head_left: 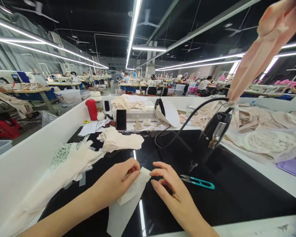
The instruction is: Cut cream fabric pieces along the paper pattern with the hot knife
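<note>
My left hand (118, 179) pinches the upper end of a cream fabric piece (132, 194) over the glossy black tabletop (172, 204). A paler white strip (120, 217) hangs below it toward the near edge; whether it is cloth or paper I cannot tell. At the piece's top right corner is my right hand (169, 187), fingers apart and curved, with the fingertips at or just beside the corner. Right of that hand lie teal thread snips (199, 182), blades pointing left.
Stacked cream pieces (120, 140) and a long cream fabric pile (64, 174) lie left, beside green cord (64, 154). A phone (121, 119) leans at the back. A black machine (215, 130) with a cable stands right, pink fabric strips (256, 62) hanging above it.
</note>
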Action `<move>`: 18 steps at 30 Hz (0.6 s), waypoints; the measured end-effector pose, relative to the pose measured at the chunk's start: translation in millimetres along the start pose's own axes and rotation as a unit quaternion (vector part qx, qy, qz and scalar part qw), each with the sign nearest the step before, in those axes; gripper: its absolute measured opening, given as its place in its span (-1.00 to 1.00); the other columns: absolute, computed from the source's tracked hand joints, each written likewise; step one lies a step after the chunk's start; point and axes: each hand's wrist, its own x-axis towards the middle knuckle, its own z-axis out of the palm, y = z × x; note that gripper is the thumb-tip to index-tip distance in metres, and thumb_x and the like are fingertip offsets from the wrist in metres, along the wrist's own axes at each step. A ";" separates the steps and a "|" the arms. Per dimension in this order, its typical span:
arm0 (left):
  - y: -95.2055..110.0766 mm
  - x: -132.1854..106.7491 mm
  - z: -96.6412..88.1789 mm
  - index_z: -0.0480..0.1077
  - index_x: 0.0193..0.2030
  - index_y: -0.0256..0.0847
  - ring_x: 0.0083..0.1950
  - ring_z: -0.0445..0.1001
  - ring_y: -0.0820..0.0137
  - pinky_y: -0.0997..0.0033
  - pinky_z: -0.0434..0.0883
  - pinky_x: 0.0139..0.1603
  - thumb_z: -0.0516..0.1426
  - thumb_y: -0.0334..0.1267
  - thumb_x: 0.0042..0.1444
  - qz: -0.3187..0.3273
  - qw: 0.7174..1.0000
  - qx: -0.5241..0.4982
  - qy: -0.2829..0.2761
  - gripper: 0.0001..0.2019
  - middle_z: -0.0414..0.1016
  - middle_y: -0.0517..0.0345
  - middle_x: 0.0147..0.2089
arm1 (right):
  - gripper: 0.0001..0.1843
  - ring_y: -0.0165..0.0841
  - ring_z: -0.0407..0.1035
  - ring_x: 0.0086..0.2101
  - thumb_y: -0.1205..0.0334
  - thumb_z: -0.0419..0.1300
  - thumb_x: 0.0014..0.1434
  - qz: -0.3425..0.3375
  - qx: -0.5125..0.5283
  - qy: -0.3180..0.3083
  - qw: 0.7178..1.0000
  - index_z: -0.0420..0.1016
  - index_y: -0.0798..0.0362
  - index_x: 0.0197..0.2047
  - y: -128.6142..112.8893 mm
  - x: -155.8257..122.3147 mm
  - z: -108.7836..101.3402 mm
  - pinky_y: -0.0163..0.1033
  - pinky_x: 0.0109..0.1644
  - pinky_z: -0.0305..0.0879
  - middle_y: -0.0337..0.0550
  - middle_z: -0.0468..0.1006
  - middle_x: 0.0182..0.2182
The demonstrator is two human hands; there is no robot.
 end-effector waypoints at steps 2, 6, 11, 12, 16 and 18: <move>-0.4 6.5 -8.0 0.39 -0.14 -0.12 -0.35 0.38 0.42 0.43 0.24 -0.33 0.06 -0.13 0.38 -0.019 0.997 -0.065 0.024 -0.84 0.43 0.30 -0.36 | -0.68 -0.24 0.51 -0.06 -0.09 0.23 0.33 0.056 0.082 -0.050 0.994 0.54 -0.13 0.03 -1.0 5.1 10.6 -0.20 -0.11 0.48 -0.05 0.41 0.25; -6.6 17.1 -18.3 0.42 0.01 -0.14 -0.33 0.43 0.41 0.43 0.31 -0.30 0.15 -0.06 0.24 -0.064 0.978 -0.189 0.053 -0.71 0.46 0.27 -0.31 | -0.44 -0.21 0.48 0.02 -0.09 0.38 0.20 0.078 0.256 -0.098 0.959 0.33 -0.11 0.15 -11.0 18.1 33.9 -0.12 0.10 0.39 -0.09 0.55 0.08; -11.3 18.7 -29.1 0.44 0.09 -0.16 -0.35 0.42 0.43 0.46 0.27 -0.38 0.23 0.03 0.11 -0.108 0.962 -0.240 0.067 -0.54 0.46 0.24 -0.25 | -0.37 -0.37 0.49 -0.29 -0.10 0.44 0.16 0.128 0.371 -0.111 0.913 0.16 -0.07 0.06 -19.5 39.4 57.6 -0.26 -0.15 0.34 -0.26 0.61 -0.27; -12.3 17.8 -31.5 0.45 0.09 -0.16 -0.34 0.42 0.43 0.47 0.28 -0.38 0.25 0.04 0.09 -0.115 0.959 -0.248 0.072 -0.52 0.45 0.24 -0.25 | -0.36 -0.40 0.46 -0.35 -0.12 0.43 0.16 0.142 0.374 -0.111 0.910 0.17 -0.06 0.06 -20.2 43.3 59.9 -0.28 -0.20 0.32 -0.29 0.59 -0.32; -20.5 14.5 -42.0 0.49 0.06 -0.15 -0.31 0.46 0.41 0.49 0.33 -0.37 0.39 0.01 -0.07 -0.155 0.929 -0.322 0.098 -0.45 0.48 0.22 -0.25 | -0.31 -0.46 0.28 -0.47 -0.25 0.38 0.13 0.173 0.342 -0.110 0.917 0.25 -0.04 0.12 -19.6 56.9 63.1 -0.34 -0.35 0.16 -0.36 0.47 -0.43; -27.2 14.6 -47.5 0.49 0.05 -0.16 -0.23 0.52 0.34 0.43 0.43 -0.28 0.42 0.02 -0.12 -0.168 0.914 -0.354 0.102 -0.41 0.53 0.15 -0.19 | -0.32 -0.46 0.23 -0.46 -0.29 0.32 0.14 0.168 0.295 -0.103 0.935 0.29 -0.04 0.13 -16.9 63.8 64.0 -0.34 -0.35 0.12 -0.38 0.38 -0.45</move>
